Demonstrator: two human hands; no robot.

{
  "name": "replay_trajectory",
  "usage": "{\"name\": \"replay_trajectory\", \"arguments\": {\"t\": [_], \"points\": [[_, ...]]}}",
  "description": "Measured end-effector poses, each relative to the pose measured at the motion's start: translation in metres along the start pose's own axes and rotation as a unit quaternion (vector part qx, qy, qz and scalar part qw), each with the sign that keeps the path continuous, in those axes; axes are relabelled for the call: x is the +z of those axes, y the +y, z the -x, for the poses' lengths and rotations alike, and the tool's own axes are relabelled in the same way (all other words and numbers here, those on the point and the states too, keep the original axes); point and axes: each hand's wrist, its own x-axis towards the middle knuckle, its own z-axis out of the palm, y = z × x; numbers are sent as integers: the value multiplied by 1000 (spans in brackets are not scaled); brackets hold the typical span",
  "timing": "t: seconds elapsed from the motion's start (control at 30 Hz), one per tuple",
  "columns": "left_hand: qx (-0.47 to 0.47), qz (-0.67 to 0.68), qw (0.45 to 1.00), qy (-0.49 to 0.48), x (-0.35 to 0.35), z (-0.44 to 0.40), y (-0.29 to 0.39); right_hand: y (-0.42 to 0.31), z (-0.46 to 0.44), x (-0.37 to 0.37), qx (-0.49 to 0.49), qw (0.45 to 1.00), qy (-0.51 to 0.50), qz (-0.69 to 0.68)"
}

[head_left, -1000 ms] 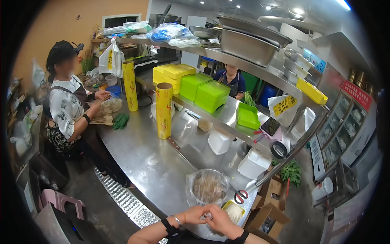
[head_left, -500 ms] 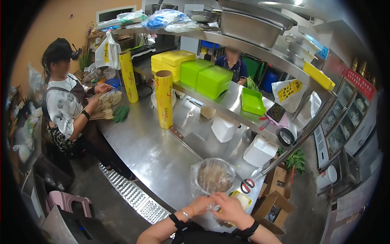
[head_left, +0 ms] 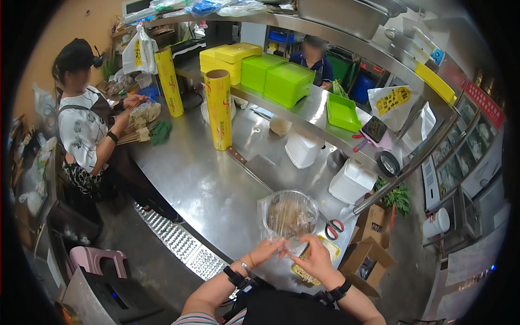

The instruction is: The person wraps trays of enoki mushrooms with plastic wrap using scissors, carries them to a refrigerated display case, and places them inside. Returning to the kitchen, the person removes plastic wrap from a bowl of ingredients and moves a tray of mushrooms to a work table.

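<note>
A round metal bowl point(head_left: 292, 216) with brownish food inside stands near the table's front edge, with clear plastic over and around it. Just in front of it, my left hand point(head_left: 265, 252) and my right hand point(head_left: 317, 261) pinch a crumpled piece of thin clear plastic point(head_left: 296, 247) between them. Whether this piece joins the plastic on the bowl, I cannot tell. Under and beside my right hand lies a yellow-rimmed tray point(head_left: 331, 249) with pale contents. Red-handled scissors point(head_left: 335, 229) rest right of the bowl.
A large knife point(head_left: 260, 168) lies behind the bowl. Two yellow rolls point(head_left: 218, 111) stand upright on the steel table point(head_left: 184, 173). White containers point(head_left: 352, 181) stand below a shelf holding green boxes point(head_left: 290, 84). One person point(head_left: 86, 124) handles skewers at left; another point(head_left: 313, 59) is behind the shelf.
My hands have moved slightly apart and up, and more of the clear plastic shows between them. The view has shifted a little. The person at left still handles skewers.
</note>
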Motion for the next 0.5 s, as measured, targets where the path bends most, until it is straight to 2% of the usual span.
{"name": "replay_trajectory", "arguments": {"t": [0.03, 0.07, 0.13, 0.27, 0.33, 0.37, 0.43, 0.47, 0.5], "points": [[-13, 12, 1000, -2, -1, 0, -2, -3, -3, -1, -22, 998, 45, -23], [-14, 13, 1000, -3, -1, -1, -3, 0, -3, 4, -20, 999, 44, -23], [28, -7, 999, -44, 1, -3, -2, 14, -11, 18, -34, 988, -95, -116], [-6, -32, 996, -77, 1, 1, 9, 33, -14, 37, 15, 978, -112, -178], [112, -191, 974, -49, -1, 0, 7, 26, -18, 27, 26, 981, -166, -94], [112, -190, 974, -48, -1, 0, 7, 28, -18, 29, 26, 981, -166, -94], [191, -434, 880, 11, 6, 1, 20, 36, -17, 35, 57, 983, -110, -138], [192, -434, 880, 12, 8, 1, 20, 41, -18, 38, 56, 983, -110, -138], [243, -459, 851, 75, 12, 2, 19, 43, -19, 39, 125, 950, -115, -263]]}}
